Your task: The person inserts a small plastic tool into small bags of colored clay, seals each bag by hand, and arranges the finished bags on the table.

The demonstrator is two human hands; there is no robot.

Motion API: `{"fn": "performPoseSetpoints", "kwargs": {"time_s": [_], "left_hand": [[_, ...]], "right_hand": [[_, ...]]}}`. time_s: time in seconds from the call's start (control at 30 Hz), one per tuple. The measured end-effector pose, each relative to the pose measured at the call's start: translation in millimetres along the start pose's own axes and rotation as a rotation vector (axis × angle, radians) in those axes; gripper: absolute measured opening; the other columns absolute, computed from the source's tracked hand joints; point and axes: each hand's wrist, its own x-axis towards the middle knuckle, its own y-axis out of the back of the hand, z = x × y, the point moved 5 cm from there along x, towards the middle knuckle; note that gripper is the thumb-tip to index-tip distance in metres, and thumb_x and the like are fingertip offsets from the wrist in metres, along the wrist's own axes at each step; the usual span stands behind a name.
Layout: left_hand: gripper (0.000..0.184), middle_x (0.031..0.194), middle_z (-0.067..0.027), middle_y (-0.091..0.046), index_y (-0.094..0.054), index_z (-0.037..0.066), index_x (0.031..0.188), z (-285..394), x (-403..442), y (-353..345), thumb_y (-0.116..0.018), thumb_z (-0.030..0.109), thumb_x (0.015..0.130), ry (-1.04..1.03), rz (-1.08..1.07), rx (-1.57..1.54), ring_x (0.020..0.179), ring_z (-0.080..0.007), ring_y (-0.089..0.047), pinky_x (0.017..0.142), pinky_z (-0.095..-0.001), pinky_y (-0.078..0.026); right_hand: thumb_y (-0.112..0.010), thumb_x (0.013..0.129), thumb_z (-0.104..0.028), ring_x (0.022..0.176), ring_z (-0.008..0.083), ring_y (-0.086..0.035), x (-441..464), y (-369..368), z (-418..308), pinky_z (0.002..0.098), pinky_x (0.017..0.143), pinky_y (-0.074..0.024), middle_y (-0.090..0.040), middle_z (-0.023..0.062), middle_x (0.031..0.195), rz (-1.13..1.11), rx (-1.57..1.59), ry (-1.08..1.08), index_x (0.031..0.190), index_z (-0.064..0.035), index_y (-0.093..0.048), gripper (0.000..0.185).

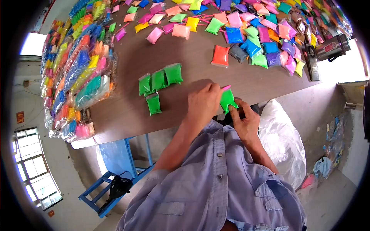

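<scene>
Four green packets (158, 81) lie on the table (127, 111), three touching in a slanting row, one just below. To their right, the left hand (205, 101) pinches something pink (226, 87) at the top of a green packet (228, 100); the right hand (243, 117) grips that packet's lower edge, over the table's near edge.

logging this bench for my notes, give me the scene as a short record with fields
left hand: at the upper edge of a green packet, near a pink strip; grip unclear
right hand: holding that packet's lower right side
green row: three packets side by side, a fourth nearer the person
table left: heaped clear bags of colored packs
table far right: multicolored pile, red packet at its left
below table: white plastic bag, blue frame
</scene>
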Motion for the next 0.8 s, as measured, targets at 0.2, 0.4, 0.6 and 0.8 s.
{"fn": "performPoseSetpoints", "kwargs": {"time_s": [0.2, 0.4, 0.6, 0.8], "left_hand": [[0.010, 0.083, -0.0116, -0.071, -0.069, 0.007, 0.091, -17, -10, 38, -0.075, 0.016, 0.092, 0.004, 0.288, -0.090, 0.073, -0.0339, -0.069, 0.061, -0.0437, -0.053], [0.018, 0.073, -0.0015, -0.065, -0.071, 0.003, 0.089, -97, -60, 120, -0.076, 0.019, 0.096, 0.282, 0.667, -0.148, 0.068, -0.0068, -0.055, 0.060, -0.0266, -0.047], [0.022, 0.069, -0.0022, -0.062, -0.070, 0.003, 0.086, -219, -110, 150, -0.076, 0.022, 0.095, 0.589, 0.869, -0.122, 0.062, -0.0088, -0.053, 0.057, -0.0289, -0.045], [0.022, 0.069, -0.0033, -0.062, -0.069, 0.002, 0.087, -254, -121, 151, -0.074, 0.021, 0.097, 0.621, 0.882, -0.099, 0.062, -0.0105, -0.053, 0.058, -0.0296, -0.045]], "right_hand": [[-0.081, 0.086, -0.010, 0.060, 0.0157, -0.063, 8, 13, -19, 0.0294, 0.059, -0.0510, -0.069, 0.0098, 0.078, 0.062, -0.062, 0.148, 0.107, -0.0035, -0.073, 0.024], [-0.083, 0.081, -0.012, 0.074, 0.0217, -0.067, 16, 18, -32, 0.0326, 0.066, -0.0547, -0.069, 0.0088, 0.096, 0.049, -0.182, 0.298, 0.114, -0.0066, -0.073, 0.035], [-0.084, 0.081, -0.016, 0.068, 0.0217, -0.065, 13, 10, -34, 0.0332, 0.063, -0.0545, -0.067, 0.0081, 0.088, -0.139, -0.307, 0.152, 0.106, -0.0084, -0.072, 0.029], [-0.087, 0.080, -0.019, 0.063, 0.0241, -0.068, 11, -36, -49, 0.0364, 0.058, -0.0526, -0.071, 0.0092, 0.078, -0.191, -0.276, 0.258, 0.104, -0.0054, -0.069, 0.033]]}}
